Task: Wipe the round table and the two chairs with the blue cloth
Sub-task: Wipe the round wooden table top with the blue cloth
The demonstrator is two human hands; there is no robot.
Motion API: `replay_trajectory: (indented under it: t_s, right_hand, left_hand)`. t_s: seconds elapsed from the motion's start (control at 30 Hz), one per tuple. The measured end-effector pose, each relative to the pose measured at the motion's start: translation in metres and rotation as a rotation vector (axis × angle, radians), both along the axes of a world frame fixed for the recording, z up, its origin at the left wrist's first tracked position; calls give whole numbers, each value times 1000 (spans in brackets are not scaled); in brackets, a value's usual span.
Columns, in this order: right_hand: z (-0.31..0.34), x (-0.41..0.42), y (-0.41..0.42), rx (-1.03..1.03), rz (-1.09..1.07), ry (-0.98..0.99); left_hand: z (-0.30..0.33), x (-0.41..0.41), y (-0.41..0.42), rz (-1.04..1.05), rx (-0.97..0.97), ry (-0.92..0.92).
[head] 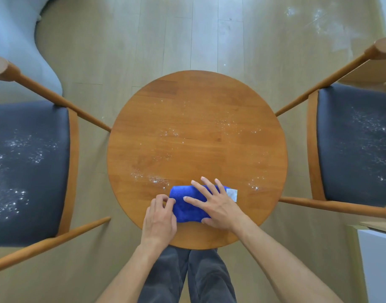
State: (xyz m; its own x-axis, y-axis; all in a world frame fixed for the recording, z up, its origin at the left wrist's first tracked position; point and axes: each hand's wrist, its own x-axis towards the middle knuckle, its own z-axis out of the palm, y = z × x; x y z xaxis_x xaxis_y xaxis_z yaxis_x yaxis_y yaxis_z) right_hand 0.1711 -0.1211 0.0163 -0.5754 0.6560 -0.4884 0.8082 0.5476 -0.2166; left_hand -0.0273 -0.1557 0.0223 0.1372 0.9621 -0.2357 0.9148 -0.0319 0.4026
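Note:
A folded blue cloth (187, 207) with a white label lies near the front edge of the round wooden table (196, 119), which is speckled with white powder. My right hand (213, 204) lies flat on the cloth with fingers spread. My left hand (160, 217) pinches the cloth's left edge with curled fingers. The left chair (28, 171) and the right chair (353, 145) have dark seats dusted with white powder.
Chair legs and armrests angle toward the table from both sides. A pale sofa or cushion (17, 40) fills the far left corner. A white cabinet (377, 263) stands at the lower right. White powder marks the wooden floor (318, 20) at the far right.

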Motion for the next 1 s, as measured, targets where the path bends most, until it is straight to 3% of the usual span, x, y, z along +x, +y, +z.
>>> replay_trajectory:
  t_s: [0.13, 0.23, 0.5, 0.57, 0.73, 1.0]
  right_hand:
    - [-9, -7, -6, 124, -16, -62]
    - [-19, -19, -26, 209, -191, 14]
    - [-16, -42, -14, 307, -744, -65]
    - [-20, -43, -14, 357, -720, -46]
    - [-38, -24, -11, 398, -319, 67]
    - [-53, -42, -18, 343, -464, 26]
  left_hand:
    - [-4, -12, 1, 44, -54, 39]
    - [-4, -18, 4, 69, -71, 66]
    - [-8, -22, 12, 96, -139, 109]
    - [-9, -22, 13, 91, -141, 110]
    - [-13, -27, 13, 61, -106, 116]
    - [-26, -46, 10, 139, -162, 233]
